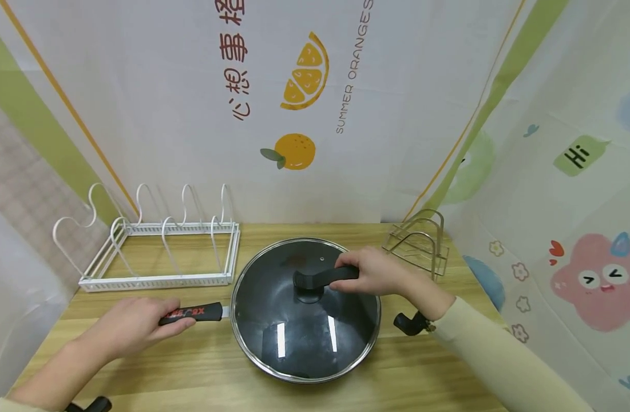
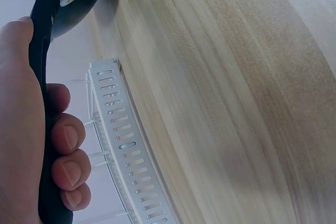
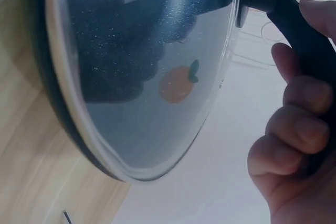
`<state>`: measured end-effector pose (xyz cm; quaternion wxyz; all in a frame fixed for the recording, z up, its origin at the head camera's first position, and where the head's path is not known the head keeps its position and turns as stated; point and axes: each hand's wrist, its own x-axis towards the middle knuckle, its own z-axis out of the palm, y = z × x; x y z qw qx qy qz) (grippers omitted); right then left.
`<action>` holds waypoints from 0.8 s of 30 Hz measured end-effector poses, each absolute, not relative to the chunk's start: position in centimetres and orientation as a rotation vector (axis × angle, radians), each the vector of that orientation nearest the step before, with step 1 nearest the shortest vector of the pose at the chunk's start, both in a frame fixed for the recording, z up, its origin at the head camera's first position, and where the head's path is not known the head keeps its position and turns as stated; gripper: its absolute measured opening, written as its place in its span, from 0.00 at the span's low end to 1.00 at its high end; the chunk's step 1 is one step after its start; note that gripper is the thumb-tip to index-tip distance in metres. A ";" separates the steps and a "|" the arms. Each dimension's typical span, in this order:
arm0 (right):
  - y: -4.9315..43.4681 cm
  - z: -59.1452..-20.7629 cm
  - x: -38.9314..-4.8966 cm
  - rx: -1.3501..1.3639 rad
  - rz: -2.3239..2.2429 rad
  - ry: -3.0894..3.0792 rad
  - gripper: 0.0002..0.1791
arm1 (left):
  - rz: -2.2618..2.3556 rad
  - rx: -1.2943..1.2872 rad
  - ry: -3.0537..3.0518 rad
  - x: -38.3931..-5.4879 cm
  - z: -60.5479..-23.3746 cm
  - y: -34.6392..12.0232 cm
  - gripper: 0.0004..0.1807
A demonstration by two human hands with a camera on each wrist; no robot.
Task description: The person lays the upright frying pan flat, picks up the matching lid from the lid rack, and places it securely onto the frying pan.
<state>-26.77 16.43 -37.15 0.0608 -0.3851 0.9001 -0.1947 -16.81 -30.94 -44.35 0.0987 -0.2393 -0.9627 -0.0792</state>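
A dark frying pan with a glass lid over it is in the middle of the head view. My left hand grips its long black handle, fingers curled underneath in the left wrist view. On the lid's curved black handle, my right hand has its fingers wrapped round the grip. The right wrist view shows the lid's metal rim lying along the pan's dark edge. Through the glass, the pan's inside looks dark; whether it holds anything, I cannot tell.
A white rack with upright loops stands at the back left of the wooden table. Back right is a small gold wire rack. Printed cloth hangs behind. Black wrist-mount parts show by the right wrist.
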 end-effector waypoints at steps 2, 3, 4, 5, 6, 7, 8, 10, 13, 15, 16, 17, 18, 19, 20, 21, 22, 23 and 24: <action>16.4 -37.2 -26.6 -1.159 -0.578 2.724 0.14 | -0.239 -0.707 -2.842 -16.8 -44.4 -31.0 0.22; 16.3 -37.2 -26.6 -1.154 -0.568 2.726 0.15 | -0.237 -0.706 -2.839 -16.8 -44.3 -31.0 0.22; 16.3 -37.1 -26.6 -1.149 -0.561 2.728 0.15 | -0.233 -0.712 -2.836 -16.8 -44.3 -31.0 0.22; 16.3 -37.1 -26.6 -1.149 -0.549 2.733 0.15 | -0.228 -0.711 -2.836 -16.8 -44.3 -31.0 0.22; 16.3 -37.0 -26.6 -1.146 -0.539 2.736 0.15 | -0.221 -0.715 -2.834 -16.9 -44.2 -30.9 0.22; 16.3 -36.9 -26.6 -1.146 -0.528 2.740 0.16 | -0.218 -0.716 -2.834 -16.9 -44.2 -30.9 0.22; 16.3 -36.8 -26.6 -1.146 -0.518 2.741 0.16 | -0.215 -0.721 -2.835 -16.9 -44.1 -30.9 0.22; 16.3 -36.6 -26.7 -1.143 -0.503 2.741 0.16 | -0.217 -0.714 -2.843 -16.9 -44.1 -30.9 0.22; 16.3 -36.4 -26.7 -1.135 -0.502 2.726 0.16 | -0.220 -0.703 -2.855 -16.9 -44.0 -30.9 0.22; 16.3 -36.3 -26.7 -1.126 -0.508 2.714 0.17 | -0.220 -0.707 -2.855 -16.9 -44.0 -30.9 0.22; 16.3 -36.3 -26.7 -1.122 -0.509 2.711 0.17 | -0.219 -0.709 -2.854 -16.8 -44.0 -30.9 0.22; 16.3 -36.3 -26.7 -1.119 -0.509 2.709 0.17 | -0.219 -0.704 -2.857 -16.8 -44.1 -30.9 0.22; 16.3 -36.2 -26.6 -1.118 -0.508 2.709 0.18 | -0.218 -0.705 -2.857 -16.8 -44.1 -30.9 0.22; 16.3 -36.2 -26.6 -1.119 -0.509 2.708 0.18 | -0.219 -0.705 -2.856 -16.8 -44.1 -30.9 0.22; 16.3 -36.2 -26.6 -1.118 -0.504 2.711 0.18 | -0.220 -0.707 -2.856 -16.7 -44.1 -30.9 0.22; 16.3 -36.2 -26.6 -1.120 -0.500 2.713 0.18 | -0.220 -0.701 -2.859 -16.7 -44.1 -30.9 0.22; 16.3 -36.2 -26.5 -1.125 -0.500 2.715 0.18 | -0.220 -0.702 -2.857 -16.7 -44.1 -30.9 0.22; 16.3 -36.2 -26.5 -1.127 -0.500 2.715 0.18 | -0.222 -0.701 -2.855 -16.7 -44.1 -30.9 0.22; 16.3 -36.2 -26.5 -1.125 -0.498 2.716 0.18 | -0.225 -0.703 -2.852 -16.7 -44.2 -30.9 0.22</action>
